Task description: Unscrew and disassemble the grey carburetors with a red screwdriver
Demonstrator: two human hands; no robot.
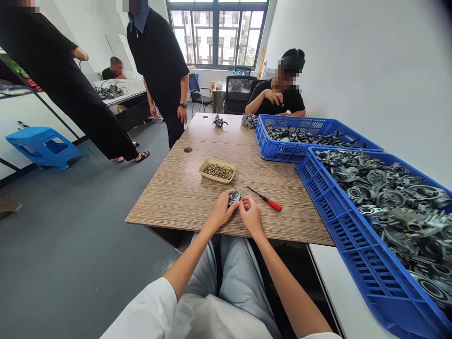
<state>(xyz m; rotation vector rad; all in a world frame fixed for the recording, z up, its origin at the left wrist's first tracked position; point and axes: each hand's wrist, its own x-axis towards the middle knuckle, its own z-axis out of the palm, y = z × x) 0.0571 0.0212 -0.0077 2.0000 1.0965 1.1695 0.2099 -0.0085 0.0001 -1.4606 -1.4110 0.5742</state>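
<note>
Over the near part of the wooden table, my left hand (221, 210) is closed around a small grey metal carburetor body (234, 197). Its round open side faces up. My right hand (250, 214) is at the casting's right edge, thumb and fingertips pinched together; whatever small part sits between them is too small to make out. A screwdriver (271, 202) with a red handle lies just right of my right hand, its dark shaft pointing away to the left. Beyond my hands stands a beige tray (201, 173) of small brass-coloured and silvery parts (219, 171).
Two blue crates line the right side: the near crate (339, 214) holds grey castings, the far crate (278, 153) dark parts. An assembled carburetor (219, 121) stands at the table's (169, 197) far end. A person (277, 96) sits there; two others stand at left near a blue stool (42, 141).
</note>
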